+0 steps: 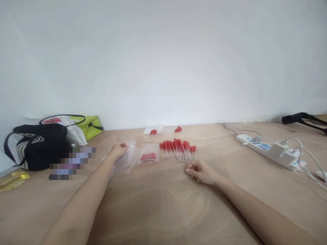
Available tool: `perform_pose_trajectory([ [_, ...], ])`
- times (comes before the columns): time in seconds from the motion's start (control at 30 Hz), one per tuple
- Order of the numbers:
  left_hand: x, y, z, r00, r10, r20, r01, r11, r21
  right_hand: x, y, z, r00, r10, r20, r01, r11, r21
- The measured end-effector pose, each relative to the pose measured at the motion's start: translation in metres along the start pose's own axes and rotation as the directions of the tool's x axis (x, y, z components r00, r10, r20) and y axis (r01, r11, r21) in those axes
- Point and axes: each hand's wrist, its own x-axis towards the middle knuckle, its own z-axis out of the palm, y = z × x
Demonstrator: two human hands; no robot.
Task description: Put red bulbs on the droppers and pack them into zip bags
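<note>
My left hand (119,150) is at the pile of clear plastic bags (129,158), its thumb and fingers closed on the edge of a bag. Beside that pile lies a filled clear bag (150,149) with several red bulbs showing through. Further right, glass droppers with red rubber bulbs (176,146) lie in a loose row, bulbs away from me and thin tips toward me. Just in front of their tips, my right hand (200,172) rests low over the table with curled, closed fingers. Whatever is between those fingers, if anything, is hidden.
Behind the droppers lie two more bags with red bulbs (153,131) (178,129). A black bag (41,146) and a lime-green bag (92,127) stand at the left. A white power strip (270,151) with plugs and cables is at the right. A wall closes off the back.
</note>
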Motion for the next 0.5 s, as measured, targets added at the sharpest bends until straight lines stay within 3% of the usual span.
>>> perform_pose_trajectory([
  [0.13,0.004,0.009,-0.007,0.976,0.07,-0.206,-0.096,0.989,-0.117,-0.001,0.001,0.0,1.0,-0.008,-0.002,0.008,1.0,0.006],
  [0.3,-0.003,0.045,-0.03,0.866,0.151,-0.478,-0.257,0.952,-0.164,-0.001,0.001,0.001,1.0,-0.003,-0.022,0.004,0.999,0.036],
  [0.37,-0.029,0.061,-0.036,0.72,0.42,-0.552,-0.506,0.862,-0.003,0.0,0.003,0.0,0.997,-0.004,-0.072,0.005,1.0,0.019],
  [0.4,-0.048,0.068,-0.036,0.646,0.558,-0.522,-0.595,0.796,0.114,0.002,0.004,-0.001,0.993,-0.01,-0.114,0.01,1.0,0.0],
  [0.5,-0.12,0.078,-0.024,0.483,0.857,-0.177,-0.818,0.514,0.259,0.007,0.011,-0.008,0.952,-0.1,-0.288,0.07,0.991,-0.112],
])
